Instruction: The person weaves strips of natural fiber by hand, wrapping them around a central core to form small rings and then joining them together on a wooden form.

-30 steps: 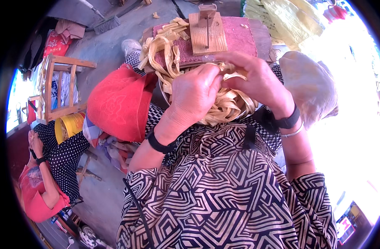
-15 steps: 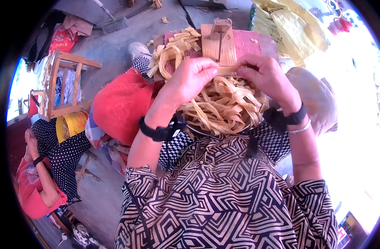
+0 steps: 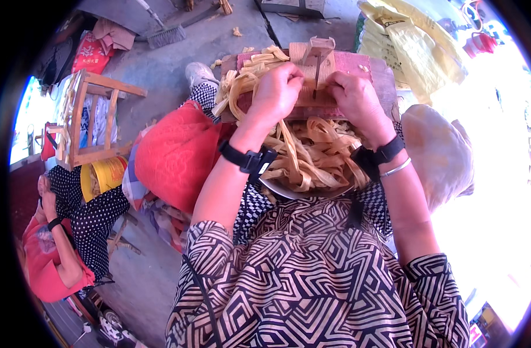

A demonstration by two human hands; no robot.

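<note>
— Where are the hands?

— Both are up at the reddish wooden board point(image 3: 375, 66). The left hand point(image 3: 277, 93) is curled shut around a bunch of pale tan fibre strips point(image 3: 242, 87), and the right hand point(image 3: 355, 98) is closed just beside it, fingers pressed down at the foot of a small upright wooden jig point(image 3: 317, 55) standing on the board (what exactly the right fingers pinch is hidden under them).

— And the strips themselves?

— Some spill over the board's left end; the bigger heap point(image 3: 312, 159) lies loose in the person's lap, below the wrists. Each wrist carries a black strap, and the right one also a thin silver bangle point(image 3: 396, 168).

— What carries it all?

— No counter here: the board rests low over the knees, above a grey concrete floor point(image 3: 178, 69) scattered with scraps. A red cushion point(image 3: 175, 153) sits against the person's left side.

— The surroundings?

— Outdoors or in an open yard, with sunlight blowing out the right side. A yellow sack point(image 3: 410, 43) lies beyond the board, a pale rounded bundle point(image 3: 439, 151) to its right. At the left stands a wooden frame stool point(image 3: 94, 119), a broom head point(image 3: 167, 36) further up, and another person in a dotted dark top point(image 3: 88, 217) sits low at the left edge.
</note>
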